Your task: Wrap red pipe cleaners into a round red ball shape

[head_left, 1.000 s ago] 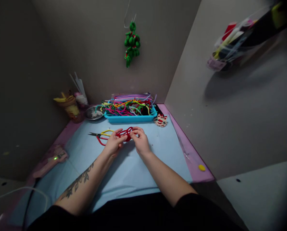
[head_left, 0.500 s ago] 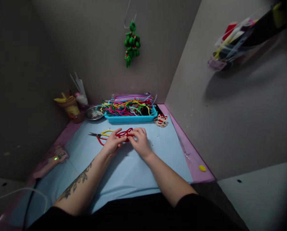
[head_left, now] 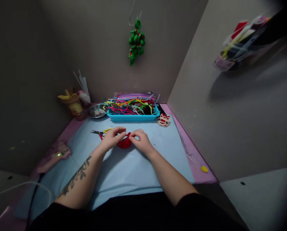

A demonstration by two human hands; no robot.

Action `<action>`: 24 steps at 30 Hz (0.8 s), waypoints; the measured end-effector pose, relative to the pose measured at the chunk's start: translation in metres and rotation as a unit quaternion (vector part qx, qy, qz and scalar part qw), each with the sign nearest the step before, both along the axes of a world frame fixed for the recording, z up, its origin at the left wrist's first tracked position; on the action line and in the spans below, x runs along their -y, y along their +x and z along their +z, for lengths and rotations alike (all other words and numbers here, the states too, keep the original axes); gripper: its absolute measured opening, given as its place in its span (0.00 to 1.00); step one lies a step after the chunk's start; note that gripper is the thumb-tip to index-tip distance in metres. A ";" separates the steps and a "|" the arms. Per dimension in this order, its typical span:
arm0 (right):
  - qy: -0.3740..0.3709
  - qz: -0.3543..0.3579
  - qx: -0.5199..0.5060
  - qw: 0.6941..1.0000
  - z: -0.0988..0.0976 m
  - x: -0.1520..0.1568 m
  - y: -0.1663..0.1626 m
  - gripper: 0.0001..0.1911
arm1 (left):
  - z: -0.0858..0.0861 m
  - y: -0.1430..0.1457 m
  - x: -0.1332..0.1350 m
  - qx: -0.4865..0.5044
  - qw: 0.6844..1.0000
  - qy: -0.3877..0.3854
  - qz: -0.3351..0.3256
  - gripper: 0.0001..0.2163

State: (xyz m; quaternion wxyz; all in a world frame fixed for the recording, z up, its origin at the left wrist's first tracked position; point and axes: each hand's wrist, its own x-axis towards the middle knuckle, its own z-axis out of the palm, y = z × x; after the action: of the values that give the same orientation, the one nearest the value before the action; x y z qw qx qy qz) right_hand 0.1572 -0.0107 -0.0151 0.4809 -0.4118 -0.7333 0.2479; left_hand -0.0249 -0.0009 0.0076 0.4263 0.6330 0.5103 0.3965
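A red fuzzy pipe-cleaner piece (head_left: 124, 143), bent into loops, is between my hands just above the blue cloth (head_left: 138, 170). My left hand (head_left: 112, 138) curves around its left side, with thumb and fingers closed in on it. At its right edge my right hand (head_left: 142, 141) pinches with thumb and forefinger. The fingers cover part of the piece, so its full shape is hidden. Scissors (head_left: 98, 132) with red and yellow handles lie beside my left hand, which partly covers them.
Behind stands a blue tray (head_left: 133, 118) of colourful pipe cleaners, with a metal bowl (head_left: 90, 116) at its left and a red-and-cream ornament (head_left: 163, 120) at its right. A pink glue gun (head_left: 54, 159) lies left. Grey walls (head_left: 169, 48) enclose the table; a green ornament (head_left: 136, 41) hangs there.
The red piece has been turned and now shows as a more compact shape lower between my hands. My left hand has rolled over, its back now more upward. The whole view has shifted slightly.
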 end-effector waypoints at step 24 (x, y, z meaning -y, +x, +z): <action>-0.004 0.108 0.029 0.994 -0.004 0.002 -0.002 0.06 | -0.004 0.009 0.009 0.179 0.970 -0.156 -0.042 0.19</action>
State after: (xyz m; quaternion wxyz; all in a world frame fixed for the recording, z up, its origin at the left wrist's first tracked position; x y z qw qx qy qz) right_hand 0.1554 -0.0124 -0.0186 0.4279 -0.3390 -0.7865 0.2890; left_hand -0.0155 -0.0100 0.0036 0.6206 0.4979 0.4544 0.4007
